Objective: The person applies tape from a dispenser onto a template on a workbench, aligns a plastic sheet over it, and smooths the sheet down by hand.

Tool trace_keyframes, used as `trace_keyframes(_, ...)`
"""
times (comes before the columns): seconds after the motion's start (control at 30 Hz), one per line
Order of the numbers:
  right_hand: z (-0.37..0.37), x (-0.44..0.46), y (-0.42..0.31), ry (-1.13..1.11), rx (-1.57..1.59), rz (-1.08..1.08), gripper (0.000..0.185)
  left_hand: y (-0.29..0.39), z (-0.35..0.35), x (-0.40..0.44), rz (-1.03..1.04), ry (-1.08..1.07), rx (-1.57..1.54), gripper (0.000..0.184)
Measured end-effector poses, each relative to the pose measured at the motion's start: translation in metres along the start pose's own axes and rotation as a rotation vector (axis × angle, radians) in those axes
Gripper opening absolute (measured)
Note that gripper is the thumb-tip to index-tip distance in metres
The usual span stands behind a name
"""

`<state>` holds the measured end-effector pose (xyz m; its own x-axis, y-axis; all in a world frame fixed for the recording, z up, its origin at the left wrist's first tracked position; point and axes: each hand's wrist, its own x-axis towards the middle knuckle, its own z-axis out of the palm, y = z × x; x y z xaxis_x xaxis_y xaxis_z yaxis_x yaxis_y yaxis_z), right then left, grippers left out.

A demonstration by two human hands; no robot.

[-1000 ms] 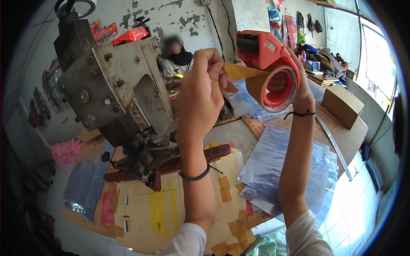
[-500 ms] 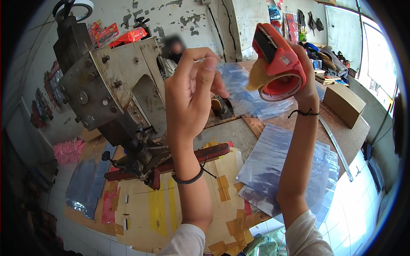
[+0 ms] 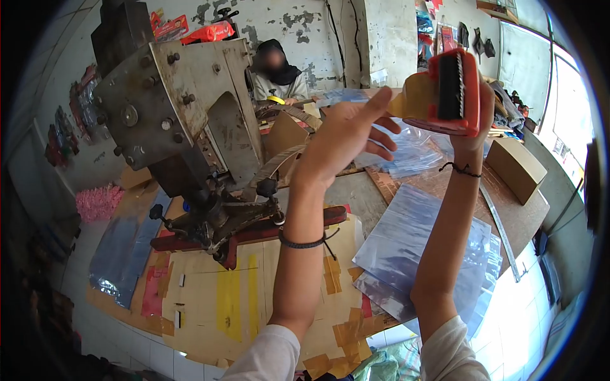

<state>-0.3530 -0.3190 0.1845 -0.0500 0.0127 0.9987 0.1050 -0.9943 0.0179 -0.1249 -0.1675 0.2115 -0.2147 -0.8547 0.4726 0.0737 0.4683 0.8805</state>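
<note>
My right hand (image 3: 475, 136) holds up a red tape dispenser (image 3: 470, 89), gripped from its far side. The dispenser's black front plate and toothed cutting edge face me, and a roll of brown tape (image 3: 419, 95) shows at its left. My left hand (image 3: 343, 140) is raised just left of the tape, with the thumb pointing at it and the other fingers spread. Whether the thumb touches the tape is unclear. Below both hands, a tan board (image 3: 241, 324) patched with brown and yellow tape lies on the table.
A heavy metal press (image 3: 184, 108) with a red bar (image 3: 318, 219) stands at left. Clear plastic sheets (image 3: 406, 238) lie at right, near a metal ruler (image 3: 499, 228) and a cardboard box (image 3: 516, 168). A person (image 3: 278, 73) sits behind the press, near a yellow tape roll (image 3: 276, 100).
My left hand has moved right, toward the tape, and its fingers have spread. The dispenser has turned and shifted right, bringing its cutting edge toward me. The view has shifted, showing more of the person.
</note>
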Motion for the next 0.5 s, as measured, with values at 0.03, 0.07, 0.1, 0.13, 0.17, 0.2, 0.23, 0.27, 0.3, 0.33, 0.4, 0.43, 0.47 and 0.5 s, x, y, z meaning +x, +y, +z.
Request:
trace_keyframes(0.03, 0.002, 0.003, 0.0, -0.009, -0.128, -0.133, 0.043, -0.001, 0.003, 0.002, 0.007, -0.003, -0.011, 0.07)
trace_keyframes(0.07, -0.005, 0.003, 0.006, 0.002, -0.016, -0.024, 0.045, -0.003, 0.007, 0.004, 0.03, 0.025, 0.003, 0.062)
trace_keyframes(0.1, -0.019, 0.002, 0.017, 0.013, 0.097, 0.087, 0.047, -0.005, 0.011, 0.007, 0.054, 0.053, 0.018, 0.055)
trace_keyframes(0.13, -0.025, 0.003, 0.023, 0.024, 0.208, 0.198, 0.05, -0.007, 0.015, 0.009, 0.076, 0.081, 0.034, 0.048)
trace_keyframes(0.17, -0.012, 0.006, 0.004, 0.145, 0.162, 0.241, 0.038, -0.008, 0.018, 0.009, 0.112, 0.141, -0.006, 0.034)
trace_keyframes(0.2, -0.018, 0.019, -0.009, -0.019, 0.73, 0.447, 0.045, -0.008, 0.019, 0.01, 0.127, 0.173, 0.009, 0.032)
trace_keyframes(0.23, -0.014, 0.022, -0.016, -0.049, 0.751, 0.416, 0.047, -0.008, 0.019, 0.011, 0.141, 0.205, 0.024, 0.031)
trace_keyframes(0.27, -0.01, 0.021, -0.021, -0.077, 0.772, 0.389, 0.05, -0.009, 0.021, 0.011, 0.15, 0.236, 0.039, 0.03)
trace_keyframes(0.3, -0.01, 0.019, -0.019, -0.053, 0.787, 0.426, 0.049, -0.011, 0.023, 0.012, 0.2, 0.253, 0.02, 0.029)
trace_keyframes(0.33, -0.008, 0.019, -0.019, -0.03, 0.802, 0.457, 0.048, -0.013, 0.026, 0.014, 0.254, 0.268, 0.002, 0.028)
trace_keyframes(0.4, -0.005, 0.019, -0.02, -0.009, 0.602, 0.372, 0.045, -0.013, 0.029, 0.016, 0.327, 0.303, 0.014, 0.027)
trace_keyframes(0.43, 0.003, 0.02, -0.029, -0.01, 0.386, 0.256, 0.043, -0.012, 0.031, 0.016, 0.345, 0.321, 0.042, 0.027)
trace_keyframes(0.47, 0.007, 0.02, -0.035, -0.009, 0.17, 0.14, 0.041, -0.011, 0.032, 0.015, 0.362, 0.338, 0.07, 0.026)
trace_keyframes(0.5, 0.005, 0.02, -0.032, -0.012, 0.118, 0.165, 0.041, -0.01, 0.035, 0.014, 0.378, 0.355, 0.08, 0.026)
